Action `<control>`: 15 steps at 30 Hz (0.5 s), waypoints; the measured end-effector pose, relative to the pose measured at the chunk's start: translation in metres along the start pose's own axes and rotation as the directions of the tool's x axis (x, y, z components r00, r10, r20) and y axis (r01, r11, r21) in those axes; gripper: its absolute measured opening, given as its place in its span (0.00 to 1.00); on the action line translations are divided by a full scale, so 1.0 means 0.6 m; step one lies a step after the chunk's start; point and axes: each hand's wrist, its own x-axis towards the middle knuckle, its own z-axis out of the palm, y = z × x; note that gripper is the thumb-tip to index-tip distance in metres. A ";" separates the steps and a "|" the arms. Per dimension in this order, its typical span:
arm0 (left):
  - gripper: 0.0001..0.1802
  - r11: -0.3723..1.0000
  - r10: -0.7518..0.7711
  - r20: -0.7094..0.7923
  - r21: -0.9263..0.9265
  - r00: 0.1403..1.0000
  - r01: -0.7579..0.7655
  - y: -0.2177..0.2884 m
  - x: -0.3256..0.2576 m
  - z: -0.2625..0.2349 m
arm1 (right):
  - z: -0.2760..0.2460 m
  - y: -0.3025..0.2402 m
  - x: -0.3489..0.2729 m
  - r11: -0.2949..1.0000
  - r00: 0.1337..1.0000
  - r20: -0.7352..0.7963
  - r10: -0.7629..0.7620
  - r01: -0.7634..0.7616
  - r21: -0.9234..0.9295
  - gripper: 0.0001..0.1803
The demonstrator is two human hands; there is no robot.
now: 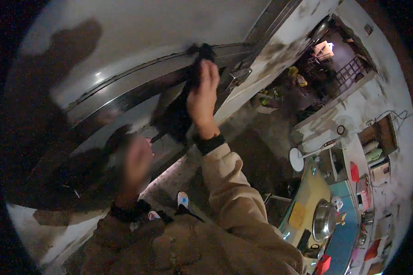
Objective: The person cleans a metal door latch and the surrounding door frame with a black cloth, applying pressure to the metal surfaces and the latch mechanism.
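Note:
My right hand [203,101] is raised against a metal-framed door [137,20], its fingers closed over a dark cloth [207,53]. The cloth lies on the ridge across the door, a short way left of the door handle [239,76]. Dark shapes below that hand could be hanging cloth or shadow; I cannot tell which. Lower and to the left, my left hand [136,160] is close to the door's lower panel. It is blurred, so its fingers and anything in them cannot be made out.
On the right, a counter [323,185] bears a metal pot [323,220] and a yellow board [297,216]. A white fan [297,159] stands by the counter. Past a doorway lie cluttered things and yellow bags [300,80]. My shoes [182,199] show on the floor below.

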 end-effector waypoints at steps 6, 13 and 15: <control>0.12 0.940 -0.032 0.125 0.341 0.992 -0.013 0.022 0.017 0.069 | -0.029 0.266 0.034 0.898 0.921 -0.079 0.382 -0.390 -0.205 0.28; 0.12 0.919 -0.108 -0.035 0.377 0.993 0.114 -0.016 0.009 0.042 | 0.006 0.221 -0.082 0.956 0.953 0.107 0.284 -0.273 -0.105 0.25; 0.12 0.942 -0.129 -0.047 0.306 0.990 0.138 -0.041 -0.007 0.017 | 0.024 0.234 -0.102 0.951 0.931 0.211 0.298 -0.269 -0.154 0.23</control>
